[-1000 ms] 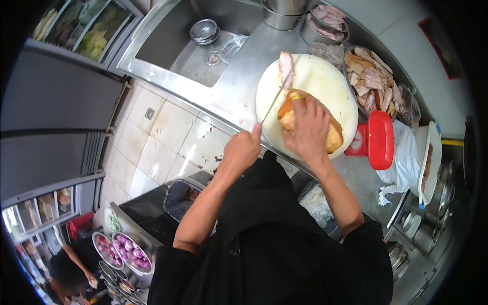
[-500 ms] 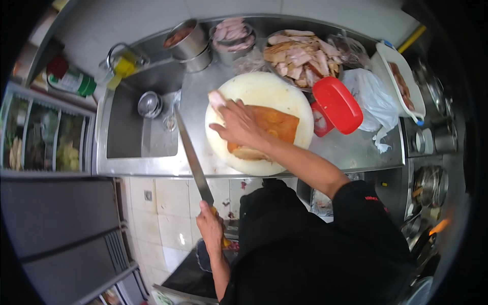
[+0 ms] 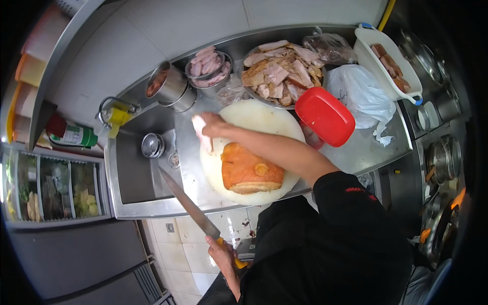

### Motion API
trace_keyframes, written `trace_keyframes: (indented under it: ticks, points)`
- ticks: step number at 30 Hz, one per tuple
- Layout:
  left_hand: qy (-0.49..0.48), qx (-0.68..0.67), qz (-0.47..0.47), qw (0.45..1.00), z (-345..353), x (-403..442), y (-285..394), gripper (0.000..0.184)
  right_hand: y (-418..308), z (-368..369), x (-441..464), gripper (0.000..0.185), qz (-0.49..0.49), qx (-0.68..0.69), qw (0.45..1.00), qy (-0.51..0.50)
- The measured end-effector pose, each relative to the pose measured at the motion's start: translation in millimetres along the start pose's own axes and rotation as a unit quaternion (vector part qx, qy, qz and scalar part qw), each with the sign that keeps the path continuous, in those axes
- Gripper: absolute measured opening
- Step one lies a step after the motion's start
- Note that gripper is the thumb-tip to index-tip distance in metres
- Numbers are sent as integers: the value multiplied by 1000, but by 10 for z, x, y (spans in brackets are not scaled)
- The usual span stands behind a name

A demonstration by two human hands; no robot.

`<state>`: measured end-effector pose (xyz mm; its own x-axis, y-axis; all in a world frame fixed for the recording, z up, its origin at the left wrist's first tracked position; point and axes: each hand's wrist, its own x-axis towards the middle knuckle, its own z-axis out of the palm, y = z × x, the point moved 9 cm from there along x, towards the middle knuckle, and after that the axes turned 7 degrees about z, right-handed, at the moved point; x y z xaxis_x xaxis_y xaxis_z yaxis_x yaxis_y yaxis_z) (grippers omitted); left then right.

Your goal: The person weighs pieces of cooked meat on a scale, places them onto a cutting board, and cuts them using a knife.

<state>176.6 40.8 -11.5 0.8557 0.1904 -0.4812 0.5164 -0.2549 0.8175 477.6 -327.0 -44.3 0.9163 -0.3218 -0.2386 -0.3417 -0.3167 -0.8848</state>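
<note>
My left hand (image 3: 222,255) grips the yellow handle of a long kitchen knife (image 3: 190,206), low in front of the counter edge. Its blade slants up and left over the counter towards the sink. At the upper left of the round white cutting board (image 3: 277,114), my right hand (image 3: 211,125) is closed on a pale strip of meat (image 3: 203,136), which hangs past the board's edge. A block of orange-brown, skin-covered meat (image 3: 251,170) lies on the board below my right forearm, its layered cut side towards me.
Behind the board are a bowl of sliced meat (image 3: 284,73), bowls of pale pink pieces (image 3: 207,63) and a metal pot (image 3: 170,86). A red plastic lid (image 3: 325,116), white bag (image 3: 361,94) and white tray (image 3: 376,43) stand right. The sink (image 3: 134,175) is left.
My right hand has left the meat block and moved up and left with the pale strip. The knife remains in my left hand. The view has shifted and turned.
</note>
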Motion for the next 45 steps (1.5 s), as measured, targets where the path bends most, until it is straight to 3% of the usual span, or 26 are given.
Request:
trace_keyframes:
  ticks: [1, 3, 5, 6, 7, 8, 9, 12, 13, 15, 17, 19, 21, 23, 26, 32, 35, 41, 45]
  points:
    - [-2, 1, 0, 1000, -3, 31, -6, 72, 27, -184, 152, 61, -31, 43, 999, -9]
    - [-1, 2, -3, 1000, -31, 85, -16, 72, -365, -1262, -135, 64, -36, -36, 994, 97]
    - [3, 8, -3, 1000, -38, 115, 2, 71, -643, -2211, -542, 61, 38, -112, 988, 103]
    - [5, 13, -6, 1000, -45, 117, 3, 71, -339, -2703, -160, 59, -23, -136, 975, 176]
    - [9, 18, -12, 1000, -61, 107, -8, 71, -473, -3031, -476, 62, 32, -140, 975, 168]
    - [10, 17, -14, 1000, -44, 94, 5, 71, -165, -3496, -122, 62, -22, -265, 931, 248]
    - [15, 21, -20, 999, -15, 73, 37, 71, 68, -3768, 6, 57, 0, -307, 916, 260]
    - [2, 50, -32, 998, 100, 26, 149, 70, 836, -4097, 411, 46, 54, -414, 890, 184]
    - [4, 52, -38, 998, 133, 11, 155, 69, 465, -3941, -204, 48, 170, -298, 919, 193]
    - [-26, 82, -17, 996, 184, 32, 156, 67, 135, -3752, -579, 50, 62, -370, 874, 308]
    - [-43, 101, -4, 994, 210, 14, 161, 68, -206, -2849, -1127, 67, -236, -210, 928, 197]
    - [-48, 105, 6, 993, 261, -25, 197, 74, -239, -2060, -1778, 105, -160, -258, 952, 37]
    - [-56, 107, 7, 993, 291, -91, 258, 71, -85, -1467, -2295, 123, -83, -306, 946, -72]
    - [-70, 109, 1, 992, 278, -140, 251, 66, 227, -1131, -2525, 129, -69, -330, 939, -68]
    - [-123, 131, 21, 983, 299, -225, 373, 66, 317, -956, -2569, 125, -24, -250, 967, -50]
    - [-198, 222, 99, 950, 411, -321, 625, 67, 290, -906, -2484, 124, -52, -234, 971, 9]
    - [-221, 274, 149, 924, 626, -407, 838, 62, 367, -905, -2474, 114, -121, -190, 972, 62]
    - [-229, 318, 238, 889, 946, -551, 1135, 57, 537, -1398, -2559, 43, -145, 3, 978, 151]
    - [-227, 329, 205, 893, 961, -543, 1070, 64, 323, -1573, -2645, 27, -165, 6, 973, 159]
